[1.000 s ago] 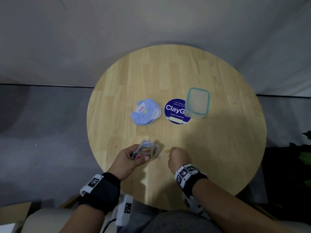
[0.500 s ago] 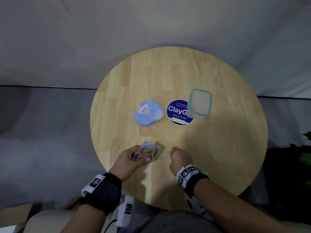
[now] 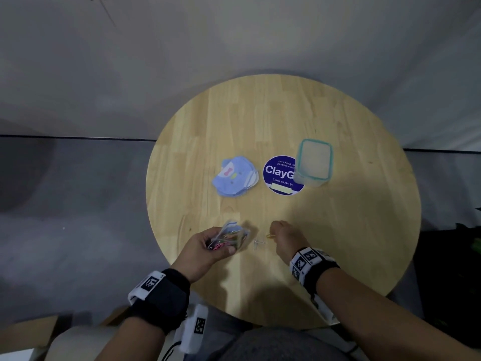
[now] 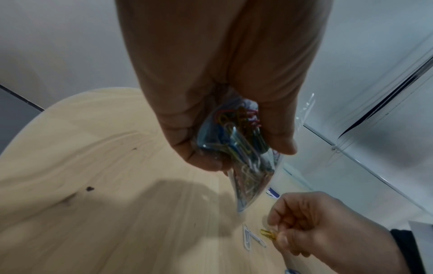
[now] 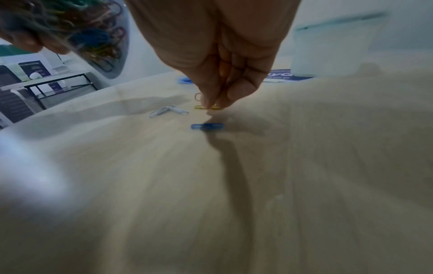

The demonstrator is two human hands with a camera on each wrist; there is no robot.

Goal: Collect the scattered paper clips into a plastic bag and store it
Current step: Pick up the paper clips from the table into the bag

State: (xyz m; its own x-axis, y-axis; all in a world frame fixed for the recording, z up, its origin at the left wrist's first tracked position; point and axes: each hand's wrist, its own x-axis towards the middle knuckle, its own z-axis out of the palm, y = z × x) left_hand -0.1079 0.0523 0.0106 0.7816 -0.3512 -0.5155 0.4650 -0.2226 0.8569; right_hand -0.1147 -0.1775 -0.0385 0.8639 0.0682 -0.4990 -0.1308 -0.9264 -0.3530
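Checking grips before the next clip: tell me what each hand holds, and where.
Left hand grips the bag round its middle; right hand pinches one end of a yellow clip.

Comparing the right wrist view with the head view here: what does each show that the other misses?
Only the right wrist view shows a blue paper clip lying on the table under the right hand. Only the head view shows the whole round table, the blue pouch, and the full extent of the teal-rimmed container beside the ClayGo sticker. Both show the right hand pinching a yellow paper clip, two white paper clips nearby, and the left hand holding the plastic bag of clips.
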